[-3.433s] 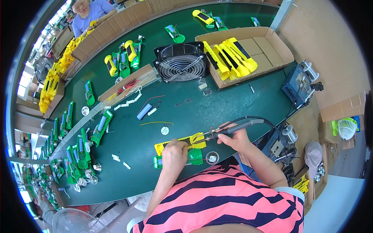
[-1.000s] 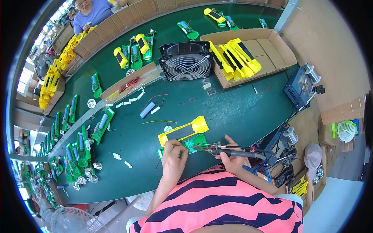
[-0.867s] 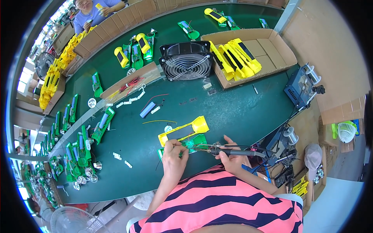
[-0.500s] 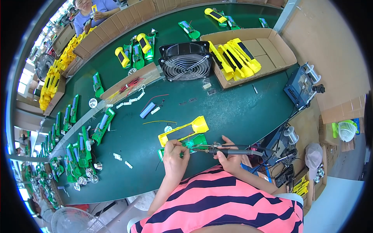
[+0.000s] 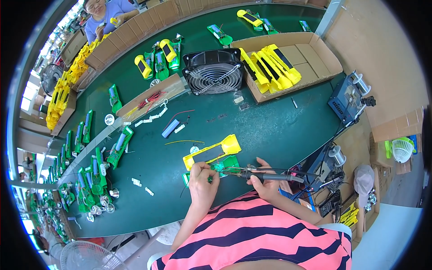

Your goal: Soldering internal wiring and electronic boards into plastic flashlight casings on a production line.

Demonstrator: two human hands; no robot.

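Observation:
My right hand (image 5: pixel 266 183) is closed round the handle of a soldering iron (image 5: pixel 274 176) with a feed tube along it. Its tip points left, at a green flashlight housing (image 5: pixel 231 162) with a circuit board in it. My left hand (image 5: pixel 202 183) pinches at the housing's left part, beside the tip. What the fingers hold is hidden; a thin dark wire shows below them. Just beyond lies a yellow housing (image 5: pixel 231 144) with a dark panel, close against the green one.
A black fan (image 5: pixel 213 74) stands behind, beside a cardboard box (image 5: pixel 315 56) of yellow housings. Right is a blue soldering station (image 5: pixel 344 101). A blue battery (image 5: pixel 170 129) and yellow wire (image 5: pixel 184 141) lie ahead. Green housings (image 5: pixel 92 180) crowd the left. Across the table sits another person (image 5: pixel 108 20).
Both my hands, the soldering iron and the housings stay almost in place. The person across the table has lowered the yellow piece they hold.

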